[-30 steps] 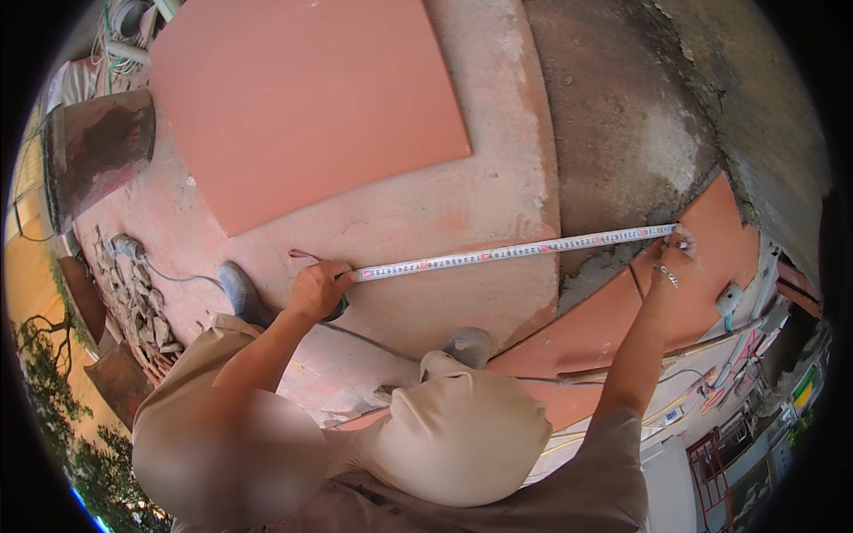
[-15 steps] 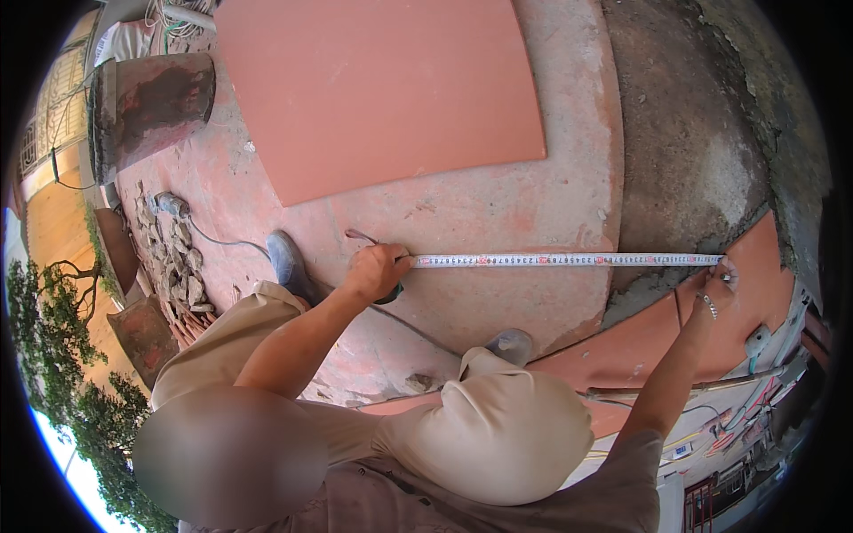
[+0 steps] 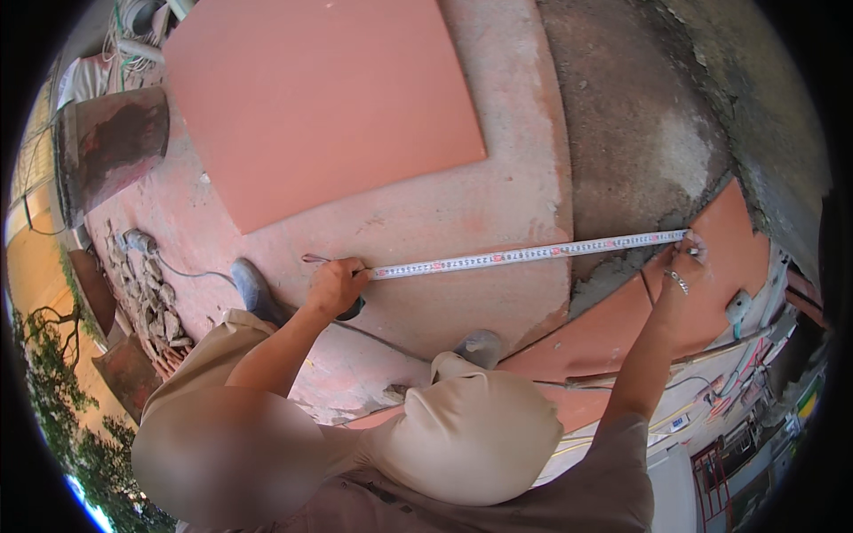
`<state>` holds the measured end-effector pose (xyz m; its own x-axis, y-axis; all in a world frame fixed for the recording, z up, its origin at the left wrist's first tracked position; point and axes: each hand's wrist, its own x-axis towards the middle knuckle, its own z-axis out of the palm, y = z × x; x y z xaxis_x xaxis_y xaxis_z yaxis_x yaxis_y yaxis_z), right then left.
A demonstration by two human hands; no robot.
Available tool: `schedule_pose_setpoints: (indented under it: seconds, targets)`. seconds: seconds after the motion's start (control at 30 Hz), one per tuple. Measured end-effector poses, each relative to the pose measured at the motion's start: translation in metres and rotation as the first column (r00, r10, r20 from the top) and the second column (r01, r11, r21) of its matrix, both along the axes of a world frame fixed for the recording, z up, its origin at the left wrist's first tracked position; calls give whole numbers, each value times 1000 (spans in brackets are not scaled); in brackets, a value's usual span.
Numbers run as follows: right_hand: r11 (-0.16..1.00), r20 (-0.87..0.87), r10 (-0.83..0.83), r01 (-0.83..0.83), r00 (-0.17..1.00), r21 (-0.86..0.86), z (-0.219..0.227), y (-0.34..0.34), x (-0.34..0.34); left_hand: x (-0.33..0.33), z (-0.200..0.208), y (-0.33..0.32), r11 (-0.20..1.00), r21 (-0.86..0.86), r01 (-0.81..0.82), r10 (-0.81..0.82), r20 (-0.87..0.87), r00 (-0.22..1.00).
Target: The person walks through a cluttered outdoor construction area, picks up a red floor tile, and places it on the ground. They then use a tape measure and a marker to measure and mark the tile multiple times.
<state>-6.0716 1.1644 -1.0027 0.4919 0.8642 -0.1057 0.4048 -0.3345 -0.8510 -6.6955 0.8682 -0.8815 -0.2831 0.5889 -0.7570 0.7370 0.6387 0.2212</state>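
Observation:
A white tape measure [image 3: 498, 258] is stretched between my two hands, its blade marked in black and red. My left hand [image 3: 338, 286] is closed around its case, of which only a dark green edge and a wrist strap show. The end of the blade is pinched in my right hand [image 3: 684, 258], which wears a bracelet at the wrist. That hand rests by the far edge of a laid terracotta tile [image 3: 702, 289]. The blade crosses the pinkish slab [image 3: 426, 222] and a strip of rough, damp bed [image 3: 622, 133]. My fingertips on the right are partly hidden.
A large terracotta tile [image 3: 329, 107] lies ahead on the slab. To the left are a stained bucket [image 3: 115, 138], a corded power tool [image 3: 138, 240] and a heap of broken stones [image 3: 147, 298]. A trowel-like tool [image 3: 737, 311] lies on the right-hand tiles. A cord runs beside my boots.
The whole view has shifted and turned, so the blade now slants upward to the right. Both hands keep their hold on the tape measure.

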Motion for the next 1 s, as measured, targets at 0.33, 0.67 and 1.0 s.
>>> schedule_pose_setpoints:
  seconds: [0.33, 0.67, 1.0]
  targets:
    - [997, 38, -72, 73, 997, -32, 24, -3, -40, 2, 1, 4, 999, 49, 9, -11, 37, 999]
    - [997, 42, -82, 83, 996, -12, 21, -2, -44, -1, -7, -1, 996, 73, 55, -57, 30, 998]
    - [996, -6, -46, 46, 999, 80, 19, -6, -47, -1, -7, 0, 986, 100, 132, -131, -10, 991]
